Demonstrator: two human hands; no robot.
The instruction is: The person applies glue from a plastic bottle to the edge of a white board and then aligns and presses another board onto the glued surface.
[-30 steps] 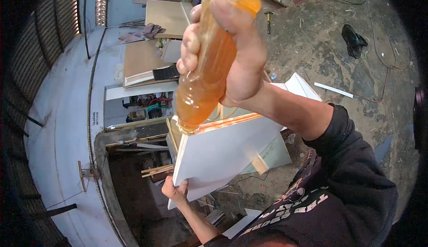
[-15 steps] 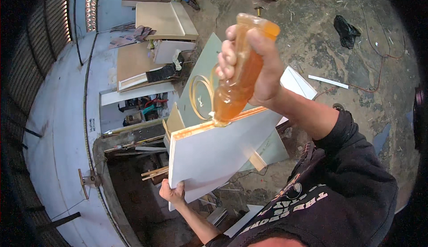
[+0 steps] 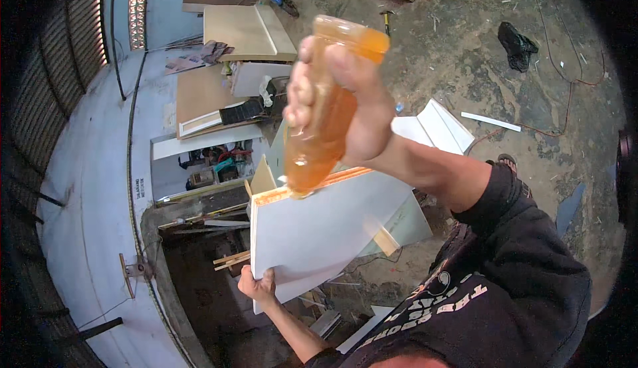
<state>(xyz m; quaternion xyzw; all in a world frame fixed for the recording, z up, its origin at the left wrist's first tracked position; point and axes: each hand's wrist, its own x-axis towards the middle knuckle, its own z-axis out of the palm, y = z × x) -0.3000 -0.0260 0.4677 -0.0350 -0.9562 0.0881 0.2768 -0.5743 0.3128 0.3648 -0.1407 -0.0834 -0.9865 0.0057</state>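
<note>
My right hand (image 3: 364,99) is wrapped round a clear plastic bottle (image 3: 318,143) of amber, glue-like liquid. The bottle is tilted with its neck down, against the upper edge of a white panel (image 3: 319,225). Along that bare wooden edge (image 3: 271,196) lies a wet amber smear, seen on both sides of the bottle's mouth. My left hand (image 3: 258,288) grips the panel's lower left edge, thumb on the white face and fingers mostly hidden behind. The panel stands tilted on edge.
Wooden boards (image 3: 242,32) and an open niche of tools (image 3: 216,162) line the left wall. Beyond the panel lie a white folded piece (image 3: 435,125), a hammer (image 3: 387,21), a black plastic bag (image 3: 517,46) and a white strip (image 3: 490,121). A dark pit (image 3: 199,288) lies lower left.
My right hand and the bottle have slid left along the panel's upper edge, toward its left corner. The left hand keeps its grip in the same place.
</note>
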